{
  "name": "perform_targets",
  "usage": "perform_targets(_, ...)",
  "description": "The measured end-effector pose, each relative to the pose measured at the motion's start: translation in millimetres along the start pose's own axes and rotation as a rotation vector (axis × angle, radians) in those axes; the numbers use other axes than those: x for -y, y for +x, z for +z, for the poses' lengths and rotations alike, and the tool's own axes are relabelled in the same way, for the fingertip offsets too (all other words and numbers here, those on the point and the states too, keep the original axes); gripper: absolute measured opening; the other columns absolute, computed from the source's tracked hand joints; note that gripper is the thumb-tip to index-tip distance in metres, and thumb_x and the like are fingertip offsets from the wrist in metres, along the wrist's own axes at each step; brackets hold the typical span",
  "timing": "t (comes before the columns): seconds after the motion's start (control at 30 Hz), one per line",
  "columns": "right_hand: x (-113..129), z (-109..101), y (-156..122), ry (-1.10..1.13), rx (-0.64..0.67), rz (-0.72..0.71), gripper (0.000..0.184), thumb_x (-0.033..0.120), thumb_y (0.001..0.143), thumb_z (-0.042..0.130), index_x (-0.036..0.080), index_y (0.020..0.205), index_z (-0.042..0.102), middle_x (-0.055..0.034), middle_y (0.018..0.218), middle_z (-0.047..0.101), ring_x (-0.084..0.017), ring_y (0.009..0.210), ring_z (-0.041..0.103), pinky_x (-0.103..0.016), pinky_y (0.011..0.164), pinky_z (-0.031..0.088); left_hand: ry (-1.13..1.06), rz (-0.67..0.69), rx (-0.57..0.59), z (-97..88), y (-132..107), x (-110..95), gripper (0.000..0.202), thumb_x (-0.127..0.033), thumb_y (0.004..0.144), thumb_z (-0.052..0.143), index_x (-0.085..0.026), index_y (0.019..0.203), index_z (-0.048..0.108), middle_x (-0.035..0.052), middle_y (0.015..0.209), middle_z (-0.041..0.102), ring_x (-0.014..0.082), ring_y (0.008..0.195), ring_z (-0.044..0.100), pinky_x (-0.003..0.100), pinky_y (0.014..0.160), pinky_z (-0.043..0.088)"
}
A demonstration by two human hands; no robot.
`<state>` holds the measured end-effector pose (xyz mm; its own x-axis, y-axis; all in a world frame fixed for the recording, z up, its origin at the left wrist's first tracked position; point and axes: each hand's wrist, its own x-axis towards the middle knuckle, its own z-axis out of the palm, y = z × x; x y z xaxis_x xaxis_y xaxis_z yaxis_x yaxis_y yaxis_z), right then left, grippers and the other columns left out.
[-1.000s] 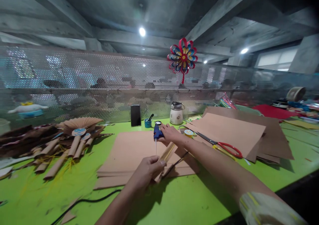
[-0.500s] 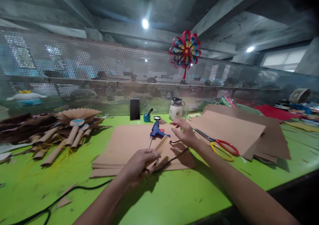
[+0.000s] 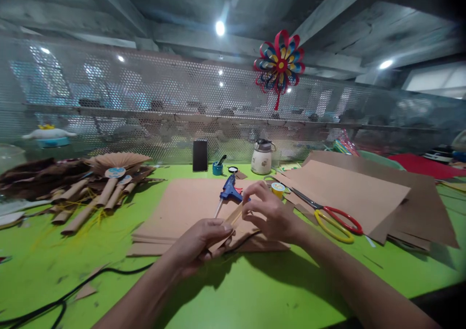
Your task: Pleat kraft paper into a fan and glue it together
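Note:
My left hand [image 3: 204,239] is closed around a narrow folded strip of brown kraft paper [image 3: 232,216], thumb on top. At the strip's far end, my right hand [image 3: 268,212] has its fingers curled in, the fingertips against the paper. Just beyond the strip, a blue hot glue gun [image 3: 228,190] rests on a stack of brown paper sheets [image 3: 182,198]. Its red trigger shows, and a pale glue stick sticks out of its back. My right hand covers part of the gun's nozzle end and some of the stack.
To the right lie scissors [image 3: 338,221] with red and yellow handles, beside larger brown sheets [image 3: 357,181]. A yellow tape roll [image 3: 277,189], a blue jar [image 3: 217,168], a phone [image 3: 200,155] and a bottle [image 3: 261,158] stand behind. Rolled paper crafts [image 3: 107,198] and a black cord [image 3: 120,273] are leftward.
My right hand has come down and toward me from above the sheets to the end of the paper strip, and its fingers have curled in. The yellow tape roll has come into sight.

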<state>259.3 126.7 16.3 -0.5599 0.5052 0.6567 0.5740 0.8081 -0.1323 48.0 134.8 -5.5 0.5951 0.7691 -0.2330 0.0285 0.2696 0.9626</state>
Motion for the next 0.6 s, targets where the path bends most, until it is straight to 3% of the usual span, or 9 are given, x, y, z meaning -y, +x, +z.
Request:
perform_targets(0.13, 2.7, -4.5, 1.2, -0.044, -0.013, -0.032, 0.009, 0.013, 0.085, 0.055, 0.018, 0.080, 0.060, -0.0060, 0.095, 0.054, -0.019, 0.094, 0.044, -0.039, 0.084, 0.041, -0.065, 0.023, 0.025, 2.1, -1.1, -1.3, 0.027, -0.035, 0.069, 0.070, -0.010, 0.067, 0.061, 0.0028, 0.065, 0.054, 0.0070, 0.052, 0.042, 0.018, 0.044, 0.023)
perform_targets(0.37, 5.0, -11.5, 0.7, -0.114, -0.042, -0.070, 0.012, 0.015, 0.083, 0.058, 0.020, 0.076, 0.066, -0.0059, 0.103, 0.053, -0.021, 0.102, 0.042, -0.041, 0.088, 0.039, -0.005, 0.021, -0.022, -2.5, 3.6, 5.1, 0.033, -0.043, 0.075, 0.063, -0.010, 0.076, 0.063, 0.0002, 0.058, 0.050, 0.0045, 0.041, 0.032, 0.019, 0.038, 0.010)
perform_targets(0.47, 3.6, -11.1, -0.2, -0.092, -0.014, -0.035, 0.012, 0.015, 0.084, 0.058, 0.020, 0.078, 0.067, -0.0060, 0.108, 0.052, -0.022, 0.105, 0.041, -0.043, 0.091, 0.037, 0.011, 0.044, -0.019, -4.2, 5.2, 6.7, 0.026, -0.036, 0.074, 0.063, -0.010, 0.071, 0.059, -0.0015, 0.055, 0.047, 0.0037, 0.040, 0.030, 0.019, 0.036, 0.010)
perform_targets(0.6, 0.1, -7.9, -0.5, -0.022, 0.001, 0.012, 0.010, 0.013, 0.082, 0.059, 0.020, 0.082, 0.066, -0.0057, 0.108, 0.052, -0.022, 0.106, 0.042, -0.044, 0.091, 0.037, 0.016, 0.055, 0.013, -5.9, 6.1, 7.3, 0.020, -0.030, 0.074, 0.063, -0.010, 0.078, 0.061, -0.0036, 0.055, 0.045, 0.0025, 0.039, 0.025, 0.018, 0.036, 0.009)
